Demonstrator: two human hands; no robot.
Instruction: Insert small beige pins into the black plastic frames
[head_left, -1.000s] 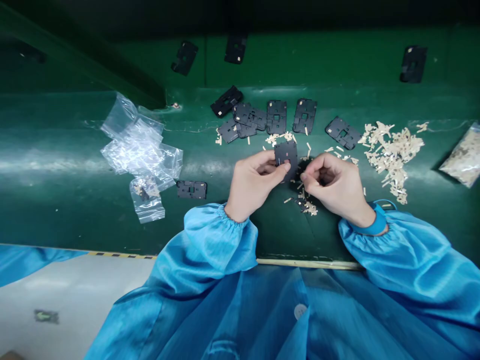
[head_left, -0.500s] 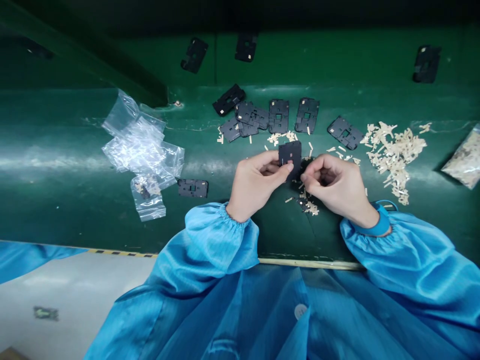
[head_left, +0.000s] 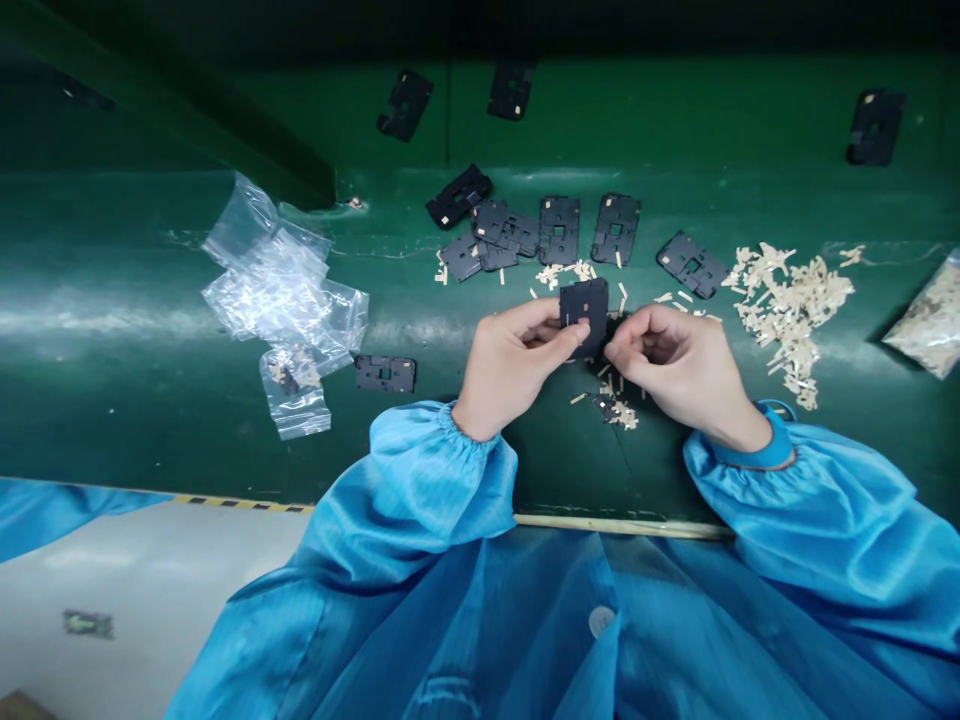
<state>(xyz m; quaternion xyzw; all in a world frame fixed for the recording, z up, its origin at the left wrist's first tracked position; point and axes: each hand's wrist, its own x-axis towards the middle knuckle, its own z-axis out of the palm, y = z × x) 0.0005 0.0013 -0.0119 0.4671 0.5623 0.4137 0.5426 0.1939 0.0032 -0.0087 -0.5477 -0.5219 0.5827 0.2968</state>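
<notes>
My left hand [head_left: 517, 365] holds a flat black plastic plate [head_left: 586, 305] upright, thumb across its face and fingers behind. Close to the plate's right edge, my right hand [head_left: 667, 365] is closed with thumb and index finger pinched; anything between the fingertips is too small or hidden to make out. Below the hands lie small black pieces and cream slips [head_left: 616, 410]. More black plates with cut-outs lie beyond, among them one plate [head_left: 559, 230] and another plate [head_left: 616, 228], with loose cream slips [head_left: 559, 274] in front of them.
A heap of cream slips [head_left: 795, 300] spreads to the right, beside a filled clear bag [head_left: 930, 315]. Clear plastic bags [head_left: 274, 280] pile up at the left, near a single black plate [head_left: 385, 374]. Another person's blue sleeve [head_left: 67, 510] shows at the far left.
The plate in my left hand has shifted slightly right and up. My right hand has moved slightly right, its thumb and index finger still pinched near the plate's edge.
</notes>
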